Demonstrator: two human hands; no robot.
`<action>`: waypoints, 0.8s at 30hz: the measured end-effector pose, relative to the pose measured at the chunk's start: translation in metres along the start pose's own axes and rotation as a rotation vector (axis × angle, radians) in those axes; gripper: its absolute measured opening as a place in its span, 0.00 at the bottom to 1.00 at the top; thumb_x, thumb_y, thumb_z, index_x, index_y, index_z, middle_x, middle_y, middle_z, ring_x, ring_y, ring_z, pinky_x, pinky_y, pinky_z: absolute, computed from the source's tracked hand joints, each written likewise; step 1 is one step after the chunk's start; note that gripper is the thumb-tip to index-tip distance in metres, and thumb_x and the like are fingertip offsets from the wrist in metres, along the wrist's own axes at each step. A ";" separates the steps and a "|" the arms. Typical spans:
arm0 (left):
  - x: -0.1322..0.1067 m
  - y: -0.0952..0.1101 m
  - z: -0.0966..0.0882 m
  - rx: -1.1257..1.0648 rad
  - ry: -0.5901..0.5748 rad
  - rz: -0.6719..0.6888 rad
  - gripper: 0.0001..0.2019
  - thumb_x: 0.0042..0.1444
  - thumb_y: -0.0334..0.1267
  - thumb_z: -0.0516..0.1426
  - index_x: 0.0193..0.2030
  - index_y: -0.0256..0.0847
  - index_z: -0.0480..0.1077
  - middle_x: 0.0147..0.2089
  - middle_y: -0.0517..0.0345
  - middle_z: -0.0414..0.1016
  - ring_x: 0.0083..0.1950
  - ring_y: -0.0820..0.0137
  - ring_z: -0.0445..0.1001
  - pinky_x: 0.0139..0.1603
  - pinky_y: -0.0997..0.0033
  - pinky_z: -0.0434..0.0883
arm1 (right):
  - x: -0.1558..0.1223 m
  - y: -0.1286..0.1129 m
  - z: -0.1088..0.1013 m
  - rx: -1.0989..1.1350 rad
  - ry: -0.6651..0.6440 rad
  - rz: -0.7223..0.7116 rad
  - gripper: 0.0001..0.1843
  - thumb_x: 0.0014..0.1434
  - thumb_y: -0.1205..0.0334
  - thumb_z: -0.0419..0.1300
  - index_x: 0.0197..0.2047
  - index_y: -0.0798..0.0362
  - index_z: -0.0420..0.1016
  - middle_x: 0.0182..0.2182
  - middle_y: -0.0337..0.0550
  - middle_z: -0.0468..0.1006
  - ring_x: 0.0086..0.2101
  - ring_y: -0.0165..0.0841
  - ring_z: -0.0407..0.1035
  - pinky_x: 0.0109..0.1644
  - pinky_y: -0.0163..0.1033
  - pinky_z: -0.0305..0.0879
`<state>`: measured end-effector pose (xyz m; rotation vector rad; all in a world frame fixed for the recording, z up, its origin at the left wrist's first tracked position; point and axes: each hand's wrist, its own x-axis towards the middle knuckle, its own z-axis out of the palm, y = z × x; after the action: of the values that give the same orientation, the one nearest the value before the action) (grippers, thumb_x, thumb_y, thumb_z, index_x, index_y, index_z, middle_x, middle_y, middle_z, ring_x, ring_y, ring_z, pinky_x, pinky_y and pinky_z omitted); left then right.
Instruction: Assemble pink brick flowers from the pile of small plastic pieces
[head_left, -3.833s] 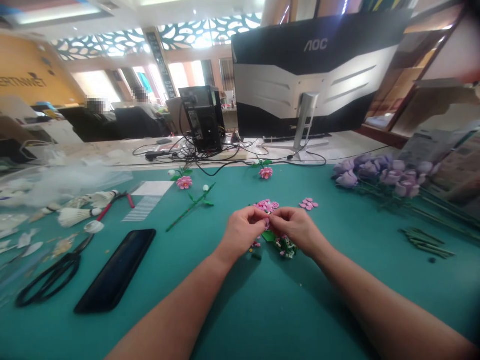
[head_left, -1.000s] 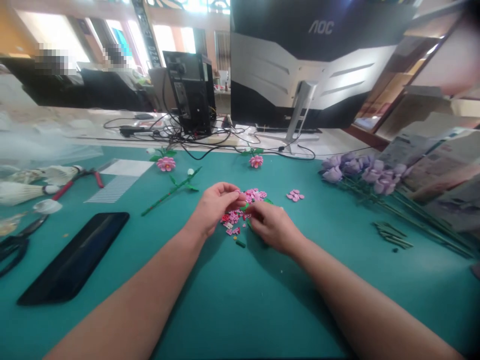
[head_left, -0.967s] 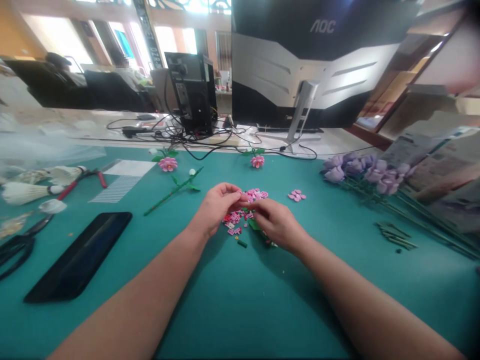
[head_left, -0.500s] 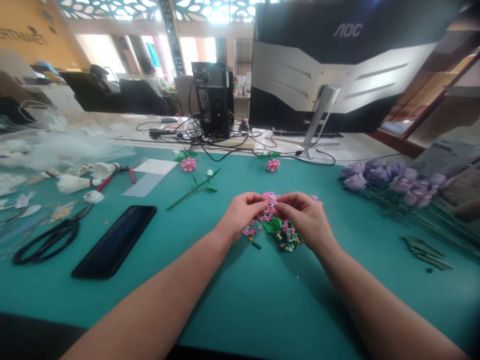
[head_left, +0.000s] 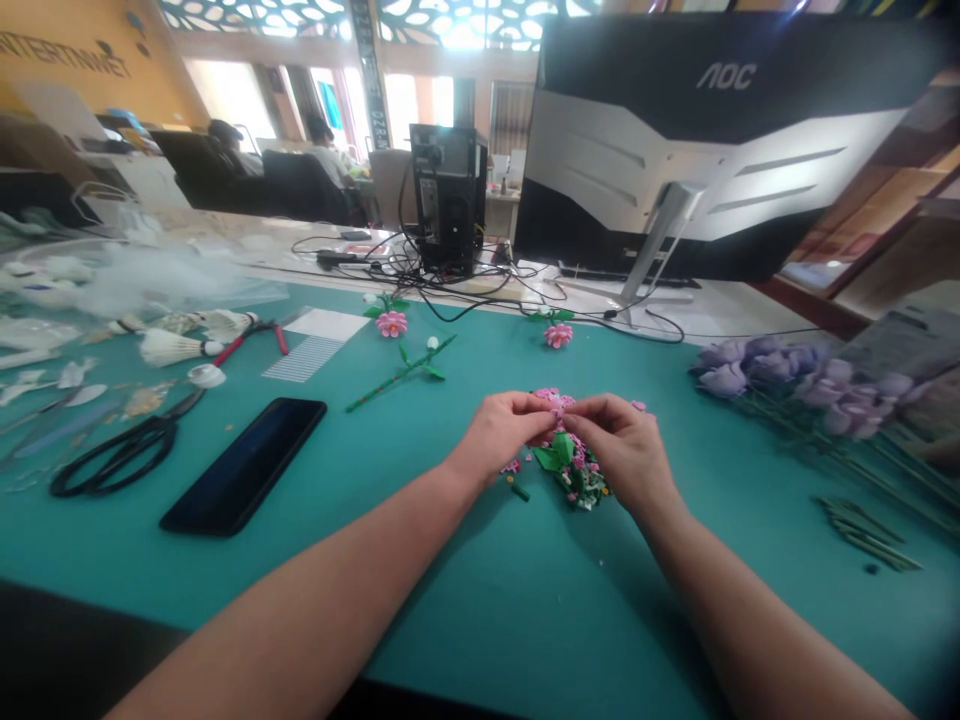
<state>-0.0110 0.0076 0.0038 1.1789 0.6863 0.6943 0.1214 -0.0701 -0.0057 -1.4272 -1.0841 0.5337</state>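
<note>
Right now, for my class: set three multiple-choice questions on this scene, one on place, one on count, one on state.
1. Where are the scissors relative to the phone? A left of it; B right of it; C on it.
2. How many pink flowers lie at the mat's far side? A one; B two; C five.
3. How are the left hand and right hand placed? A far apart; B flat on the mat; C meeting over pink pieces.

Answers: 1 A, the scissors lie left of the phone. 2 B, two flowers show there. 3 C, the fingers meet at the pieces.
</note>
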 end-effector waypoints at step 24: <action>-0.002 -0.004 -0.001 0.108 -0.014 0.081 0.06 0.47 0.33 0.63 0.32 0.34 0.74 0.28 0.55 0.75 0.30 0.74 0.72 0.36 0.73 0.71 | 0.001 0.003 0.000 0.017 -0.034 0.014 0.08 0.48 0.57 0.67 0.29 0.52 0.75 0.26 0.41 0.78 0.27 0.32 0.70 0.30 0.37 0.65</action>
<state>-0.0122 0.0059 0.0003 1.3150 0.6741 0.7231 0.1232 -0.0685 -0.0086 -1.4168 -1.0950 0.5778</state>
